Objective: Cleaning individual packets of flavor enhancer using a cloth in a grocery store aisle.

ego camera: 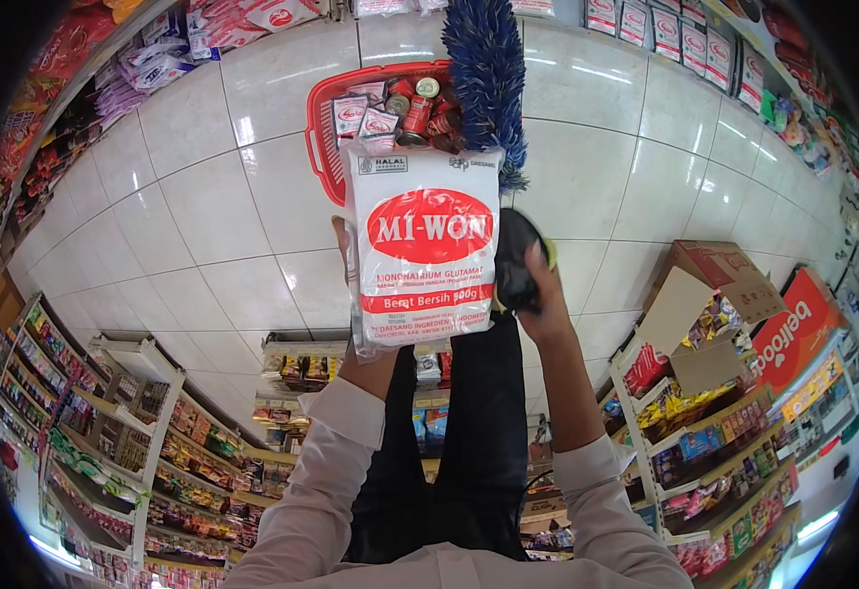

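My left hand (pixel 340 243) holds a large white plastic bag of Mi-Won monosodium glutamate (pixel 429 298) upright before me. Only the edge of that hand shows; the bag hides the rest. To the bag's right is my right hand (pixel 543 283), slightly blurred, its thumb raised. It overlaps a dark rounded item (pixel 519 258), apparently a black shoe; whether they touch is unclear. Beyond the bag, a red plastic shopping basket (pixel 322 151) on the floor contains several cans (pixel 417 114) and Sasa packets (pixel 350 114). A fluffy blue duster (pixel 484 81) covers the basket's right side.
White floor tiles (pixel 201 213) surround the basket. Shelves of packets (pixel 201 471) curve along the left, and a shelf unit (pixel 723 456) stands on the right with an open cardboard box (pixel 727 276) on top. White-and-red packets (pixel 665 33) line a shelf at the far right.
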The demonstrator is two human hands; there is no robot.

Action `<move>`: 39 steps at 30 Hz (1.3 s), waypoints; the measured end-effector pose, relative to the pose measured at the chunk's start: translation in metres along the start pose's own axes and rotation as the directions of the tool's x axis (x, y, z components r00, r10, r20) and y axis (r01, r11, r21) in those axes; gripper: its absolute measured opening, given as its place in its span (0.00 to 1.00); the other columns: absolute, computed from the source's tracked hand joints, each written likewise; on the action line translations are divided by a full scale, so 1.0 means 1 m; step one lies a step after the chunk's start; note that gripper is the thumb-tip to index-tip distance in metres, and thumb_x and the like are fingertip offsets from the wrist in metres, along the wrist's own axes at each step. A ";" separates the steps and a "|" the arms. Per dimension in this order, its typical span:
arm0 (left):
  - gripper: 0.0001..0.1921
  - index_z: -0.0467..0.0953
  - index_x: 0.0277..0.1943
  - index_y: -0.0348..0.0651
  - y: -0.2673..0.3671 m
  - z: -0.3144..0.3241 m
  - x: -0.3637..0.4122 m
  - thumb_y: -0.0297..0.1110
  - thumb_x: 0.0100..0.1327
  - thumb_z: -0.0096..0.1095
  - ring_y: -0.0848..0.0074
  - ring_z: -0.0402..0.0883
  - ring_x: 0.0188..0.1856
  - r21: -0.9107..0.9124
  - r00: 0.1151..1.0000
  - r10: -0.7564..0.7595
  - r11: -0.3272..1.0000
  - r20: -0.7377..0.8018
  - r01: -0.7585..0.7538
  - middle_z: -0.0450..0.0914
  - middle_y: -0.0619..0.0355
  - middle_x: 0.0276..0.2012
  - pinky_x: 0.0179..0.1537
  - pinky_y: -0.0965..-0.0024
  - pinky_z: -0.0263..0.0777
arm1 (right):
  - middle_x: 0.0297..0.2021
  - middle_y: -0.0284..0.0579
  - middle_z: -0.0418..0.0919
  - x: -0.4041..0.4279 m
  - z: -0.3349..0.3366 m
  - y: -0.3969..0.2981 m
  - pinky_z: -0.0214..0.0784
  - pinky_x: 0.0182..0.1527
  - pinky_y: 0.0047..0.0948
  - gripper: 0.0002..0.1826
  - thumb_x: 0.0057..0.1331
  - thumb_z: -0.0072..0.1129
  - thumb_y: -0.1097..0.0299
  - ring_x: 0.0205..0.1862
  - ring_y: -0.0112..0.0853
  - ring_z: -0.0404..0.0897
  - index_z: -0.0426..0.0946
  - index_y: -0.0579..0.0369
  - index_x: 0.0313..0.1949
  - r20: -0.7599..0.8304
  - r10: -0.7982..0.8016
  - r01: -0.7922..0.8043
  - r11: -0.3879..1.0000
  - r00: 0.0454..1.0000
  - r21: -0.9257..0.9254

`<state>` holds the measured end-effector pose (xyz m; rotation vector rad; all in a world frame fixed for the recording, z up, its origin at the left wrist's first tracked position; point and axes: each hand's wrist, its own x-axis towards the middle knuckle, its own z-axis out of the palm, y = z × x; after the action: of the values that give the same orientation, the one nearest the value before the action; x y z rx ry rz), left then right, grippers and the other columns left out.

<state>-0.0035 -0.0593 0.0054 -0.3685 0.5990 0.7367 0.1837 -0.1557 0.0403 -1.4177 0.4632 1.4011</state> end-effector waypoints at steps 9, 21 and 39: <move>0.20 0.72 0.58 0.35 0.005 0.028 0.011 0.44 0.76 0.50 0.69 0.83 0.51 0.138 0.999 -0.033 0.990 0.028 0.029 0.79 0.45 0.53 0.45 0.65 0.84 | 0.49 0.43 0.81 -0.003 0.020 -0.027 0.71 0.56 0.33 0.45 0.46 0.75 0.78 0.50 0.31 0.81 0.64 0.61 0.65 0.251 0.093 -0.069 0.992 0.964 -0.103; 0.40 0.48 0.78 0.49 -0.015 0.069 0.046 0.63 0.72 0.43 0.60 0.53 0.77 0.857 0.999 0.026 0.515 -0.039 0.020 0.53 0.53 0.77 0.72 0.48 0.53 | 0.36 0.46 0.82 -0.033 0.071 -0.078 0.75 0.41 0.29 0.22 0.53 0.73 0.75 0.35 0.31 0.83 0.72 0.57 0.46 0.268 -0.355 0.426 0.515 0.896 -0.744; 0.42 0.53 0.74 0.38 -0.020 0.023 0.042 0.59 0.69 0.52 0.47 0.60 0.72 0.271 0.960 -0.282 0.924 0.003 0.270 0.61 0.38 0.70 0.70 0.45 0.62 | 0.61 0.46 0.76 0.023 0.092 -0.093 0.59 0.70 0.48 0.27 0.48 0.70 0.75 0.68 0.49 0.69 0.82 0.47 0.51 0.663 -0.501 0.817 0.186 0.557 -0.546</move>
<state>0.0444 -0.0400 -0.0015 -0.1794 0.5837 0.3841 0.2215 -0.0338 0.0768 -1.6912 -1.1956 1.0114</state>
